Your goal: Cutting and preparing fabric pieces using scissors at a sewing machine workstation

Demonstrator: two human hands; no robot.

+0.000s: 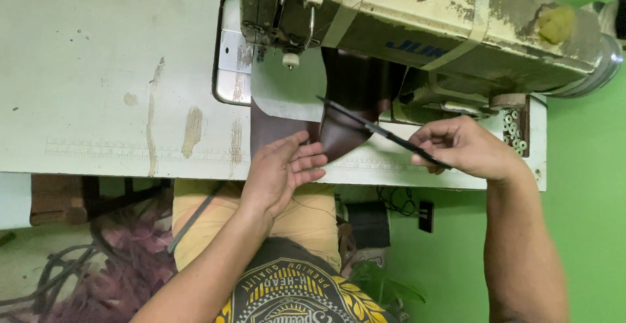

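A dark brown piece of leather-like material lies on the sewing table under the arm of a worn, cream-coloured sewing machine. My left hand presses flat on the near edge of the brown piece, fingers together and stretched out. My right hand holds a thin black tool, likely scissors or snips, whose tip reaches over the brown piece toward the needle area. A pale lining or paper piece lies beside the brown material near the needle.
The pale, stained table top stretches to the left, with a printed ruler strip along its near edge. A tray of small bobbins sits at the right. Below are my yellow trousers, purple scraps on the floor and a green wall.
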